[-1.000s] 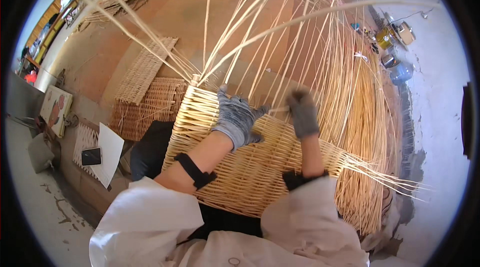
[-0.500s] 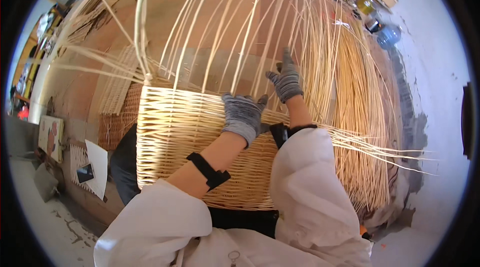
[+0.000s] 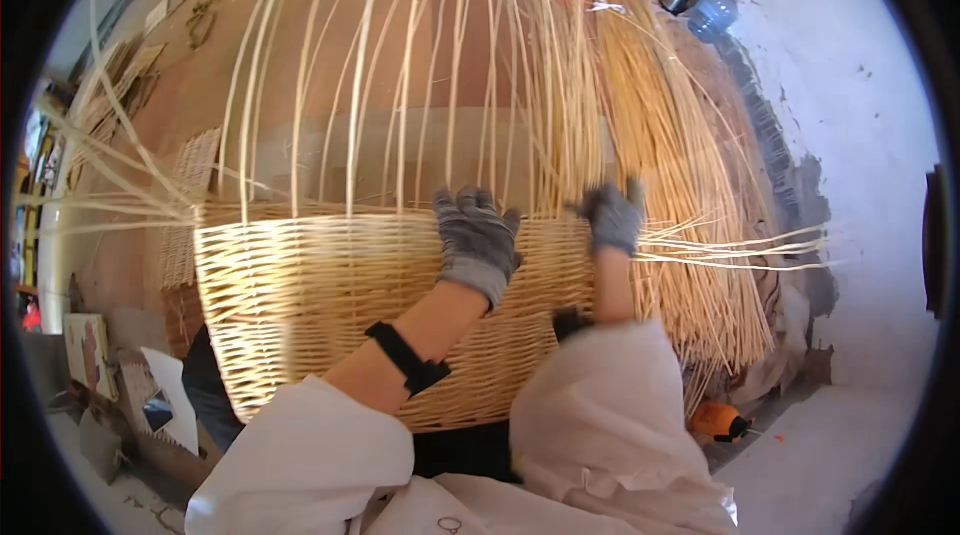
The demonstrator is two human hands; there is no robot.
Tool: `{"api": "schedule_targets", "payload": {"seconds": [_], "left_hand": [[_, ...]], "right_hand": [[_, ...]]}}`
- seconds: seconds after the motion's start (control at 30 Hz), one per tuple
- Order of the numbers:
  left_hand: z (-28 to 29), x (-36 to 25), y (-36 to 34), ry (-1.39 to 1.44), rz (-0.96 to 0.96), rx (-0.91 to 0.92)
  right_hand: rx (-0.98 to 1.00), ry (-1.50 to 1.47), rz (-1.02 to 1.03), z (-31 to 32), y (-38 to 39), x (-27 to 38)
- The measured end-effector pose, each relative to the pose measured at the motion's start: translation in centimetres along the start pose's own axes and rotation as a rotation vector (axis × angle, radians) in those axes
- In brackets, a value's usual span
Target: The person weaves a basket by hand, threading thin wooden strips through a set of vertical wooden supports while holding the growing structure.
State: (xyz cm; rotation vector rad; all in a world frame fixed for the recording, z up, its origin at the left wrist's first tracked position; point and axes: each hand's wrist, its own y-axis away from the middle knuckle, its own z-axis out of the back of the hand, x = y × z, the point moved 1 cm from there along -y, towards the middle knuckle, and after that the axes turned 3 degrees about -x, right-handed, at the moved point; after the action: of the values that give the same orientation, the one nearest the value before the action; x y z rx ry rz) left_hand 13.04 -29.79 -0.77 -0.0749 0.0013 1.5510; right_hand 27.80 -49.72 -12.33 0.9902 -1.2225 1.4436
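Observation:
A half-woven pale wicker basket [image 3: 300,305] lies before me, its woven wall facing up. Long upright stakes [image 3: 357,125] run away from its far edge. My left hand [image 3: 475,247], in a grey knit glove, lies on the wall at that edge with its fingers spread among the stakes. Near the basket's right corner is my right hand [image 3: 612,220], gloved alike and a little blurred. Its thumb stands apart from its stretched fingers, and no rod shows in its grasp. A bunch of loose rod ends [image 3: 740,248] sticks out past the right corner.
A thick pile of loose willow rods [image 3: 690,185] lies along the right side. Beyond it are a blue water jug [image 3: 712,15] and a white wall [image 3: 850,95]. An orange-and-black object [image 3: 718,422] sits at lower right. Woven panels [image 3: 180,205] and a white sheet [image 3: 172,400] lie left.
The view has shifted, and the basket now appears farther left and more level. My right hand has come down from among the stakes to the right corner. My left hand stays at the edge.

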Motion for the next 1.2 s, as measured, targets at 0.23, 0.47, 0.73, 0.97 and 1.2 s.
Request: {"api": "schedule_targets", "payload": {"seconds": [0.23,0.47,0.73,0.97,1.2], "left_hand": [[-1.6,-3.2,-4.0,0.344,-0.037,0.358],[6.1,8.1,9.2,0.657,0.022,-0.372],[-0.9,28.5,19.3,0.925,0.647,-0.567],[2.2,27.1,19.6,0.838,0.744,-0.539],[2.4,27.2,20.2,0.821,0.772,-0.569]], "right_hand": [[0.112,1.410,-0.495,-0.7,-0.1,8.0],[-0.335,0.674,0.148,-2.0,1.8,9.8],[0.867,0.297,0.133,-37.9,16.0,26.0],[0.764,-0.081,-0.495,-39.2,16.2,26.3],[0.593,-0.101,-0.507,-37.8,15.4,25.9]]}}
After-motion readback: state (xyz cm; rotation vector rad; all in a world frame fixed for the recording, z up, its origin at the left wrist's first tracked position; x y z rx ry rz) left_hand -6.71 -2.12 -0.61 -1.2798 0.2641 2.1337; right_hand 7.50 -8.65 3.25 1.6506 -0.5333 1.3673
